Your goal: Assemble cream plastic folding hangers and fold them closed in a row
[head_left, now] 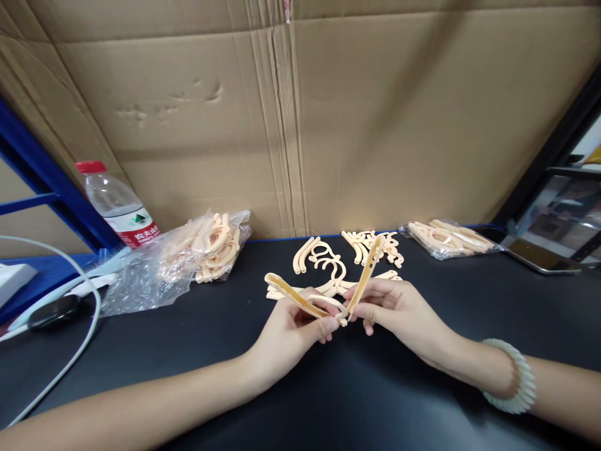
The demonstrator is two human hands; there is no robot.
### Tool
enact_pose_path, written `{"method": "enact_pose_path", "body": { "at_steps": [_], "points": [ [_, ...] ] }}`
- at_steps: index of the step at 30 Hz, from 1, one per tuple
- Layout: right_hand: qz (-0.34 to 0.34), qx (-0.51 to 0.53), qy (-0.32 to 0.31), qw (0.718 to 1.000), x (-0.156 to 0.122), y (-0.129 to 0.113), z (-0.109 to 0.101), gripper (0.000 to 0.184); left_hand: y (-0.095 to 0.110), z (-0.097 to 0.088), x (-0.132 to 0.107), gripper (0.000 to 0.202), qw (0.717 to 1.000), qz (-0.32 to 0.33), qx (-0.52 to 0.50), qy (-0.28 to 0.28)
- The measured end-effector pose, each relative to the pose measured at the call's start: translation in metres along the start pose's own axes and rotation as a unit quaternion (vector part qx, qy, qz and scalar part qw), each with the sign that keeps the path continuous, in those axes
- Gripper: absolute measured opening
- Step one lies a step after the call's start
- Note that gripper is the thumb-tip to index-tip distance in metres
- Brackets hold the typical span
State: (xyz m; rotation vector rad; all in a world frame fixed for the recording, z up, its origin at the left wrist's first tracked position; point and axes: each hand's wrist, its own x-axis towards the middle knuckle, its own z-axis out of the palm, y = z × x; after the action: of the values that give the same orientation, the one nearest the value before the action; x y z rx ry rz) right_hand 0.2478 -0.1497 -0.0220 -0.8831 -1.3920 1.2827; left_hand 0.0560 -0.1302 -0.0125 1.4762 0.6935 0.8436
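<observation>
Both hands hold cream plastic parts that look like a folding clothes hanger, up in front of me over the dark table. My left hand [300, 332] is closed on one curved hanger arm [295, 296] and a thinner curved piece beside it, thumb near their inner end. Between finger and thumb, my right hand [399, 313] pinches the lower end of a second hanger arm [367, 275], which tilts upward. The two arms meet or nearly meet in a V; whether they are joined I cannot tell. Just behind lie loose hanger parts [328, 260], several arms and hooks, partly hidden.
A clear bag of hanger parts [220, 244] lies at the left, another bag [451, 239] at the back right. Beside them are a water bottle [119, 207], a white cable [89, 338] and a phone [539, 255]. A cardboard wall [375, 125] closes off the back.
</observation>
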Motion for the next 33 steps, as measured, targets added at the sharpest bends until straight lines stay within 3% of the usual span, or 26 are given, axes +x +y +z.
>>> {"method": "enact_pose_path", "body": {
  "at_steps": [18, 29, 33],
  "points": [
    [-0.013, -0.044, -0.015, 0.999, -0.005, -0.002, 0.007, 0.007, 0.0, 0.001, -0.002, 0.014, 0.998, 0.0, -0.054, 0.023],
    [-0.021, -0.041, -0.029, 0.998, -0.006, 0.001, 0.01, 0.014, 0.001, 0.003, -0.002, 0.023, 0.997, -0.016, -0.051, 0.048],
    [-0.041, -0.026, 0.004, 0.999, 0.0, -0.01, -0.002, 0.027, 0.002, -0.002, -0.001, 0.026, 0.996, -0.04, -0.034, 0.067]
  ]
}}
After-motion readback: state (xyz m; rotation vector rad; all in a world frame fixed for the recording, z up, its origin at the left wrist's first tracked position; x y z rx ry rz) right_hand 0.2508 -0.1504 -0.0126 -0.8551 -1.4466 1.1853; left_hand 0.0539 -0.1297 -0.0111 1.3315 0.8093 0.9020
